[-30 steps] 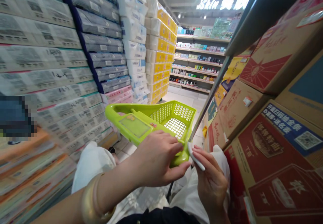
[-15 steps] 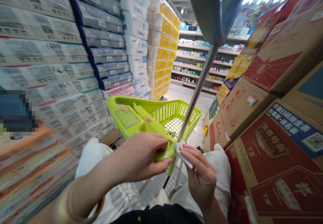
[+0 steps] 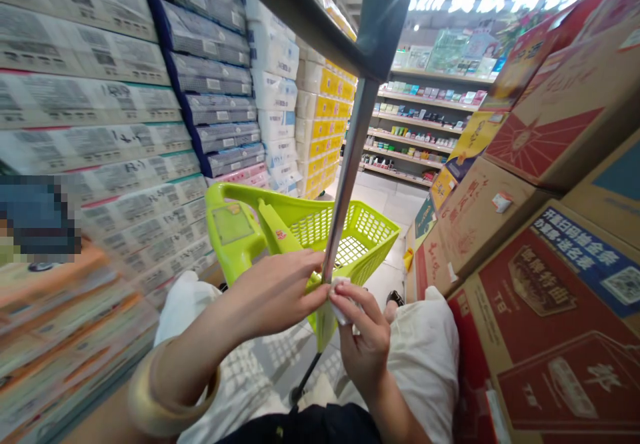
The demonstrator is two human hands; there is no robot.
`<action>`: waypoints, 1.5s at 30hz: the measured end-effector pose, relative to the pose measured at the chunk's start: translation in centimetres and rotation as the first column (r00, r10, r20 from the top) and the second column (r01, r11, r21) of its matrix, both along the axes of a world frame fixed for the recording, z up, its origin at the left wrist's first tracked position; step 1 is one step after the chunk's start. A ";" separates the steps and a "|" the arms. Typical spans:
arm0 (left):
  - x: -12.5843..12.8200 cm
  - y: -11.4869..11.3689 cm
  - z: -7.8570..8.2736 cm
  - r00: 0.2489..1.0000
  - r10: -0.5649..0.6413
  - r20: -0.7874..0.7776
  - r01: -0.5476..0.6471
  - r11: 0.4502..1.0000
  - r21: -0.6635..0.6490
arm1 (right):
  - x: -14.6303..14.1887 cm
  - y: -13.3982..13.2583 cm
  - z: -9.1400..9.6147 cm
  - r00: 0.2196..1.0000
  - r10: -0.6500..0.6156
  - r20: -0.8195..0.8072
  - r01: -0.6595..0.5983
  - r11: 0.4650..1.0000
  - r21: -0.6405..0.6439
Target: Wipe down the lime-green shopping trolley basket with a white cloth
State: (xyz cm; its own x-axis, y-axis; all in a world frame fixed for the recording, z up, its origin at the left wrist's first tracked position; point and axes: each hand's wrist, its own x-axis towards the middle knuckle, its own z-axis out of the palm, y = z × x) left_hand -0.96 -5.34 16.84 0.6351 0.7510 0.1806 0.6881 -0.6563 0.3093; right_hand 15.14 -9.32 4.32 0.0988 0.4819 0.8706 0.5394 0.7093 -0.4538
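Note:
A lime-green plastic shopping cart [image 3: 300, 221] with a perforated basket stands in front of me. My left hand [image 3: 280, 291] is closed over its near right corner, thumb and fingertips against the lower end of a grey metal pole [image 3: 345, 157]; the exact grip is partly hidden. The pole slants up past the basket to a wide dark bar close to the camera. In my right hand [image 3: 365, 324] is a crumpled white cloth or tissue [image 3: 341, 303], pinched by the fingers and pressed against the pole's base, just beside the left thumb.
Stacked wrapped packs [image 3: 210, 77] line the left side. Cardboard cartons [image 3: 530, 271] rise close on the right. Ahead, shelves [image 3: 415, 127] carry small goods beyond a tiled floor [image 3: 390, 204]. A blurred-out patch covers something at far left.
The pole's upper part has swung left and its dark crossbar shows more. Both hands have shifted left and slightly up, the right one carrying the white cloth along.

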 end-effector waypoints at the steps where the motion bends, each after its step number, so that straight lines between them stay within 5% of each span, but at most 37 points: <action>1: -0.2 0.1 0.0 1.000 0.007 -0.027 -0.007 1.000 -0.017 | -0.1 0.2 -0.8 0.999 -0.022 -0.024 0.022 1.000 -0.016; 5: -0.7 0.4 0.0 0.997 0.017 -0.073 -0.020 0.999 -0.032 | 0.0 1.0 -2.5 0.988 -0.012 -0.154 -0.012 0.988 -0.151; 10: -0.6 0.7 0.1 0.995 0.043 -0.090 -0.045 0.999 -0.027 | -0.3 1.3 -1.1 0.963 0.029 -0.269 -0.077 0.983 -0.168; 15: -0.6 0.8 0.1 0.990 0.078 -0.117 -0.081 0.996 -0.022 | 0.3 1.3 -0.9 0.984 0.070 -0.163 -0.100 0.978 -0.183; 22: -0.9 0.8 0.1 0.991 0.054 -0.125 -0.064 0.995 -0.071 | 1.6 3.0 1.6 0.987 -0.095 -0.133 0.096 0.995 -0.004; 26: -0.7 0.2 0.1 0.988 0.099 -0.118 -0.109 0.991 -0.082 | 0.5 3.8 2.0 0.995 0.090 -0.052 -0.094 0.992 -0.085; 32: -0.9 -0.1 0.5 0.977 0.073 -0.200 -0.089 0.993 -0.072 | 0.3 2.3 1.1 0.985 0.166 -0.048 -0.171 0.973 -0.154; 39: -1.3 0.2 0.8 0.972 0.076 -0.224 -0.093 0.993 -0.067 | 0.6 -0.5 2.8 0.999 0.006 0.050 0.001 0.990 -0.138; 45: -1.5 0.1 0.8 0.972 0.092 -0.215 -0.107 0.993 -0.057 | 0.2 -1.9 3.8 0.989 0.059 0.137 -0.036 0.985 -0.167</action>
State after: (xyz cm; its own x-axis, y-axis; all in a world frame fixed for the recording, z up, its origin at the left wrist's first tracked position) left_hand -2.44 -5.25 17.67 0.5750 0.8182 -0.0033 0.8035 -0.5639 0.1908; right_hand 15.33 -11.26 8.16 -0.0456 0.6201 0.7832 0.5739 0.6580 -0.4875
